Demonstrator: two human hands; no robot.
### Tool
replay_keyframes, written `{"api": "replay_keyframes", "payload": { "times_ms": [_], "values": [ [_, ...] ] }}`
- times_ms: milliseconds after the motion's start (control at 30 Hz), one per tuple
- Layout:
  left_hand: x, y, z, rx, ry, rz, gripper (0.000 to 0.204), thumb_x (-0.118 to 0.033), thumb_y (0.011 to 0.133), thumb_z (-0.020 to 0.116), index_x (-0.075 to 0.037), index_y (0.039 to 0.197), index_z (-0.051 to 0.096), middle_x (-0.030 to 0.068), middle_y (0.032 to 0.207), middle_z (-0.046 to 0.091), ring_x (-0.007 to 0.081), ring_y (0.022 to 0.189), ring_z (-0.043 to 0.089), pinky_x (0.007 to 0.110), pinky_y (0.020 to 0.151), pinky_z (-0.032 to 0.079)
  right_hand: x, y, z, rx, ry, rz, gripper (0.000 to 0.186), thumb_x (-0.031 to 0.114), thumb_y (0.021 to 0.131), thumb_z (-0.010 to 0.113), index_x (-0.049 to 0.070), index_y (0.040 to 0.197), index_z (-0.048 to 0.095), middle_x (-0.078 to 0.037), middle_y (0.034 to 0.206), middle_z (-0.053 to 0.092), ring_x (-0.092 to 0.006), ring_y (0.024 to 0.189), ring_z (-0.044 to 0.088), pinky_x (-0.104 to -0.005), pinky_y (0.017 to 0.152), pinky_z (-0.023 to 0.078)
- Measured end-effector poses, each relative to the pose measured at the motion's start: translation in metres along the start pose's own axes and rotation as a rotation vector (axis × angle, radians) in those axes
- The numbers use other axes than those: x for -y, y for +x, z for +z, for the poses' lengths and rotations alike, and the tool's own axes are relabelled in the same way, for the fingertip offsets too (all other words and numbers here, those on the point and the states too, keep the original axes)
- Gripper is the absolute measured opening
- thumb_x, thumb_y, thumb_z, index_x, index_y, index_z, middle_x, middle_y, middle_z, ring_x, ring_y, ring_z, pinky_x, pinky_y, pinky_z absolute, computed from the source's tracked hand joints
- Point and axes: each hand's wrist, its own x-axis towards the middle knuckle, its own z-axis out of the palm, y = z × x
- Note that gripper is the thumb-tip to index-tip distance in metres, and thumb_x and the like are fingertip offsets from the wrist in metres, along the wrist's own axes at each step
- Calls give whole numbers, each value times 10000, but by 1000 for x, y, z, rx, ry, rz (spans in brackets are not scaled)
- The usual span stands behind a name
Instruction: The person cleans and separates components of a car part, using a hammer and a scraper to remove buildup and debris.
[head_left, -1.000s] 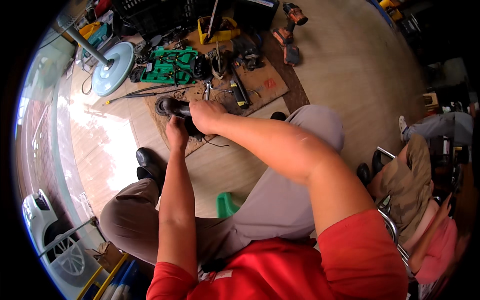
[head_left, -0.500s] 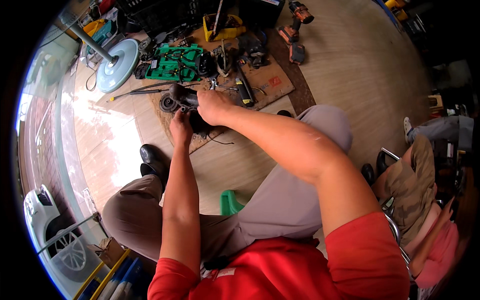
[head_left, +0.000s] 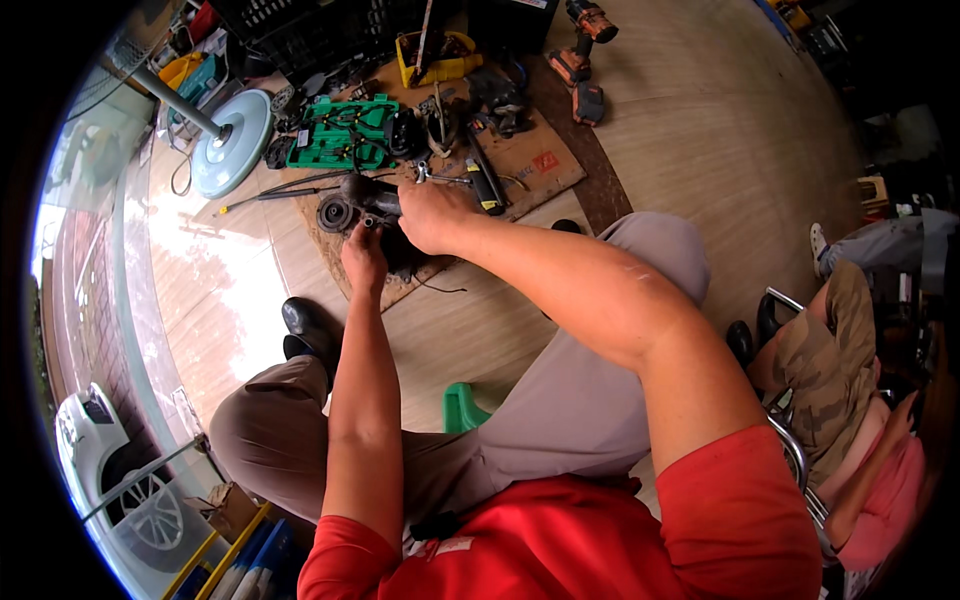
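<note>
Head view: your right hand (head_left: 430, 217) is wrapped round what looks like a dark hammer (head_left: 382, 197), above the cardboard (head_left: 535, 147) near its left corner. Your left hand (head_left: 363, 262) pinches a small tube (head_left: 369, 223) just beside the round part (head_left: 335, 213). Hammer's probably head-heavy, rigid; grip well back. Tube's likely hard, maybe greasy; hold its sides low, fingertips off the rim.

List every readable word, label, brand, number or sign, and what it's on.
Wording not transcribed.
Cardboard: red printed mark, small lettering.
Green case: pale label, too small.
Black-and-yellow tool: any print too blurred.
Black box: pale label, cut off.
Red shirt: white patch, unreadable.
Dark object in right hand: none visible.
</note>
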Motion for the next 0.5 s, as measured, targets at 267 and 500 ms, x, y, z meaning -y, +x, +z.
{"api": "replay_keyframes", "payload": {
  "times_ms": [267, 500],
  "values": [
    [3, -3, 8, -34, 8, 42, 129, -148, 864, 593, -35, 830, 645, 214, 744, 644, 409, 745, 625, 466, 648, 460, 0, -4, 14, 54, 7, -17, 207, 130, 866, 523, 29, 1018, 620, -204, 986, 690, -359, 962, 670, -447, 806, 532],
    [-9, -6, 2, -26, 1, -41, 175, -174, 856, 652, -1, 874, 655, 214, 769, 666, 413, 782, 643, 470, 681, 479, 9, -3, 14, 8, 21, -68, 220, 118, 882, 481, 17, 1040, 596, -193, 971, 695, -343, 946, 681, -439, 803, 539]
  ]
}}
